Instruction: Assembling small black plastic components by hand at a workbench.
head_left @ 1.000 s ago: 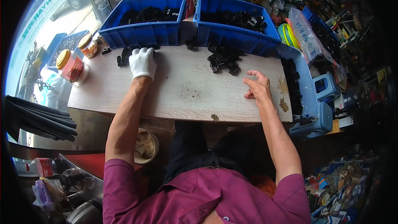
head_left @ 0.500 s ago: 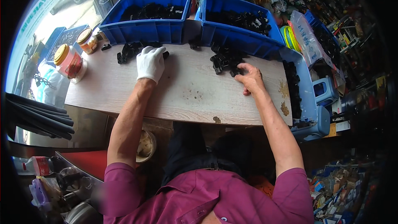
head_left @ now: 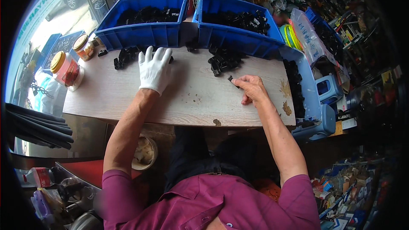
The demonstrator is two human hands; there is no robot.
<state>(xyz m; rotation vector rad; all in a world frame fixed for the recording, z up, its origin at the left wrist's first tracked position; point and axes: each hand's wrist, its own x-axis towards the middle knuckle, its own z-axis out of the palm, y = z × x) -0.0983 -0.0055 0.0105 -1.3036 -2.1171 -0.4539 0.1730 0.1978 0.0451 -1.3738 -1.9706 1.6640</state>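
My left hand (head_left: 154, 68), in a white glove, rests at the left heap with its fingers spread. Beside it lies a heap of small black plastic parts (head_left: 124, 58), and a bit of black shows by its fingertips. My bare right hand (head_left: 250, 87) pinches one small black plastic part (head_left: 231, 80) between thumb and fingers, above the wooden tabletop (head_left: 191, 110). Just beyond it is a second heap of similar black parts (head_left: 222, 63). Two blue bins, the left bin (head_left: 140, 38) and the right bin (head_left: 243, 40), stand behind the heaps with black parts inside.
Two lidded jars, a larger jar (head_left: 66, 69) and a smaller jar (head_left: 83, 47), stand at the table's left end. A light-blue tray (head_left: 313, 98) of black parts adjoins the right edge, beside a blue stool (head_left: 328, 87). A bucket (head_left: 146, 152) sits below the front edge.
My right hand has drawn a black part off the right heap toward me and left. My left hand's fingers have spread out. The whole view has shifted slightly.
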